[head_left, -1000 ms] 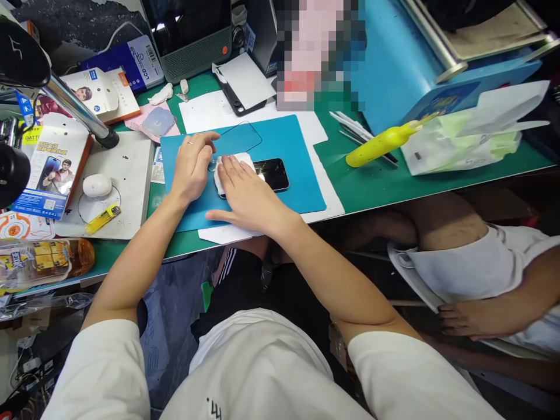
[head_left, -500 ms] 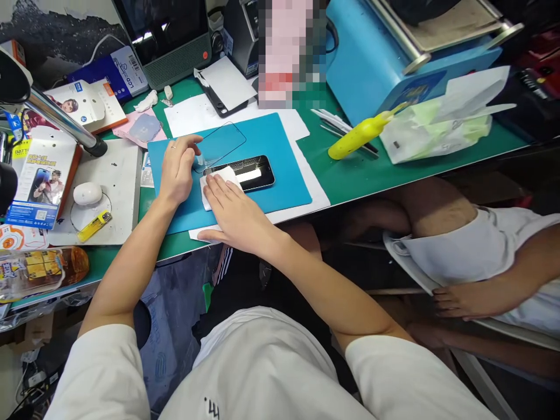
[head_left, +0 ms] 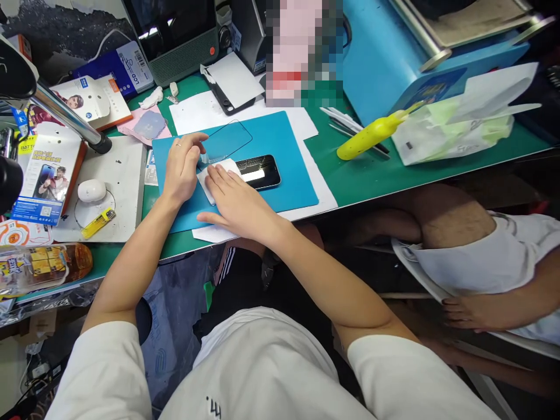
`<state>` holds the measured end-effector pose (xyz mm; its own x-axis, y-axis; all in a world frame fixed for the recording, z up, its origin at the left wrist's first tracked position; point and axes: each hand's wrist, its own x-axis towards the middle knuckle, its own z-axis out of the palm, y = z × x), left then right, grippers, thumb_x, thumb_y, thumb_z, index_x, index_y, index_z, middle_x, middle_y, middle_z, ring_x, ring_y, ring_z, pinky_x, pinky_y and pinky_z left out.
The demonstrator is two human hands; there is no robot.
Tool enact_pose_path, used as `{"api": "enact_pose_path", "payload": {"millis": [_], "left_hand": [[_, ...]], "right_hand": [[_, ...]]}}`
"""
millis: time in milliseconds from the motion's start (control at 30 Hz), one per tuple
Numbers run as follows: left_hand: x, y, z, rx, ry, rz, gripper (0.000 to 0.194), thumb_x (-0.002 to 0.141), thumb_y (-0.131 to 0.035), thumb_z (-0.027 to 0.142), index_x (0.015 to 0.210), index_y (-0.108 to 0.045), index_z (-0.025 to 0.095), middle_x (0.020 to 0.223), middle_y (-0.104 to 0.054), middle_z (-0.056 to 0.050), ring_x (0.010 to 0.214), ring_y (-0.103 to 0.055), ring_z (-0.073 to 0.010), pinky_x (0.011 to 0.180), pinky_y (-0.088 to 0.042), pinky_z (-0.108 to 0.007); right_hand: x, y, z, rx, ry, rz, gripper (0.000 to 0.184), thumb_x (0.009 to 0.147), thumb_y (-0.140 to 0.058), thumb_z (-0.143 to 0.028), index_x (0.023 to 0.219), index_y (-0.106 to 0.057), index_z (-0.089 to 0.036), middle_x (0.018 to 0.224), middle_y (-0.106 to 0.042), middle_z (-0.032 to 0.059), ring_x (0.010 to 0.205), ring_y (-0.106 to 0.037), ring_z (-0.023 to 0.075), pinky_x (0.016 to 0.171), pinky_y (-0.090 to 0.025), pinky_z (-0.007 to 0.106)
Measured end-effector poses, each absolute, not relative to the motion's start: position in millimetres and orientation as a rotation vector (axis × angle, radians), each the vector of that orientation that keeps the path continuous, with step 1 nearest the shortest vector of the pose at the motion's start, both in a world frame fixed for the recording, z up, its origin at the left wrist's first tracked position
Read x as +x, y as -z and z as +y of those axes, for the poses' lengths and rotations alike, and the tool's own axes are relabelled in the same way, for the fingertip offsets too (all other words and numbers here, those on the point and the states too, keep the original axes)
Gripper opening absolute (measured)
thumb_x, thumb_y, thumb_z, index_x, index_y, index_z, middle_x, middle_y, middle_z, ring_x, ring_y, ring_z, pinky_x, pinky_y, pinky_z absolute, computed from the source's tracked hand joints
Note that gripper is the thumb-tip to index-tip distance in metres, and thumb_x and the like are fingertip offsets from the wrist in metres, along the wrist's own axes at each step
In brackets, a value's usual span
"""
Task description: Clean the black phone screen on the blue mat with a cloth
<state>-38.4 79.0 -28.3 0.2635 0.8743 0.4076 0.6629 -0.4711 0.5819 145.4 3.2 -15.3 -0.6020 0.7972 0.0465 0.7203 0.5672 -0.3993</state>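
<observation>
A black phone [head_left: 260,170] lies screen up on a blue mat [head_left: 280,143] on the green bench. My right hand [head_left: 234,201] lies flat, fingers stretched out, pressing a white cloth [head_left: 209,178] onto the phone's left end. My left hand [head_left: 184,166] rests beside it at the phone's left end, fingers curled down against the mat, a ring on one finger. A clear glass screen protector [head_left: 227,140] lies on the mat just behind the phone, close to my left fingertips.
White paper sheets [head_left: 196,114] lie under and behind the mat. A yellow bottle [head_left: 371,137] and a blue machine [head_left: 406,64] stand to the right. A white board [head_left: 120,186] with a lighter [head_left: 98,223] lies left. Another seated person's legs [head_left: 450,224] are at the right.
My right hand and the cloth have slid left along the phone, uncovering more of the screen. My left hand has stayed at the phone's left end.
</observation>
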Motion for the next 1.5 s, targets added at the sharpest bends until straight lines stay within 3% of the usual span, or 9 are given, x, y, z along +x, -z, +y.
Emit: {"api": "enact_pose_path", "payload": {"millis": [267,467,733,867,1033,1233,1500], "left_hand": [[-37.8,27.3,78.7,2.227,-1.02,1.399,0.061,0.114,-0.017,0.06,0.13,-0.068,0.031,0.11,-0.077,-0.009,0.113,-0.067,-0.0305,0.109,-0.051,-0.053],[-36.9,28.1,78.0,2.259,-0.995,1.395,0.058,0.114,-0.017,0.056,0.132,-0.066,0.03,0.112,-0.076,-0.009,0.113,-0.065,-0.0306,0.108,-0.049,-0.052],[-39.0,20.4,77.8,2.378,-1.041,1.33,0.054,0.113,-0.03,0.063,0.13,-0.069,0.031,0.107,-0.076,-0.008,0.098,-0.064,-0.0299,0.095,-0.05,-0.052],[-41.8,25.5,81.7,2.374,-1.065,1.356,0.045,0.109,-0.047,0.066,0.133,-0.069,0.035,0.116,-0.076,-0.009,0.109,-0.063,-0.033,0.109,-0.047,-0.057],[-50.7,43.0,84.6,2.24,-1.056,1.547,0.053,0.102,-0.06,0.068,0.142,-0.062,0.033,0.131,-0.072,-0.012,0.135,-0.056,-0.0396,0.121,-0.043,-0.059],[-53.0,51.3,80.8,2.249,-0.906,1.731,0.051,0.097,-0.067,0.048,0.144,-0.061,0.027,0.136,-0.073,-0.014,0.131,-0.06,-0.0413,0.117,-0.047,-0.063],[-46.5,36.2,71.3,2.207,-0.847,1.717,0.04,0.094,-0.057,0.028,0.133,-0.068,0.023,0.129,-0.08,-0.01,0.119,-0.068,-0.0333,0.106,-0.055,-0.053]], "right_hand": [[147.9,12.4,-29.2,-1.313,-0.467,-2.605,0.105,0.104,-0.06,-0.068,0.168,-0.034,0.012,0.178,-0.028,0.0337,0.171,-0.026,0.0423,0.139,-0.027,0.059],[155.6,11.9,-44.4,-1.283,-0.48,-2.616,0.103,0.105,-0.056,-0.07,0.168,-0.037,0.01,0.178,-0.029,0.0329,0.17,-0.027,0.0426,0.138,-0.03,0.061],[180.1,18.9,-23.8,-1.387,-0.433,-2.547,0.101,0.106,-0.051,-0.071,0.167,-0.039,0.008,0.178,-0.03,0.032,0.171,-0.027,0.0406,0.138,-0.03,0.06],[213.6,27.0,-28.4,-1.485,-0.437,-2.449,0.099,0.108,-0.045,-0.072,0.172,-0.034,0.003,0.18,-0.027,0.0302,0.172,-0.024,0.0398,0.138,-0.029,0.065],[241.3,33.5,-17.9,-1.493,-0.515,-2.455,0.106,0.106,-0.035,-0.079,0.174,-0.028,0.001,0.182,-0.024,0.0302,0.173,-0.021,0.0418,0.138,-0.023,0.068],[238.8,36.1,11.9,-1.431,-0.517,-2.531,0.104,0.107,-0.036,-0.077,0.174,-0.024,0.001,0.182,-0.023,0.0319,0.172,-0.021,0.0457,0.137,-0.022,0.072],[165.6,23.4,13.8,-1.185,-0.594,-2.613,0.112,0.102,-0.046,-0.082,0.173,-0.03,0.004,0.181,-0.025,0.0319,0.173,-0.021,0.0419,0.139,-0.023,0.066]]}}
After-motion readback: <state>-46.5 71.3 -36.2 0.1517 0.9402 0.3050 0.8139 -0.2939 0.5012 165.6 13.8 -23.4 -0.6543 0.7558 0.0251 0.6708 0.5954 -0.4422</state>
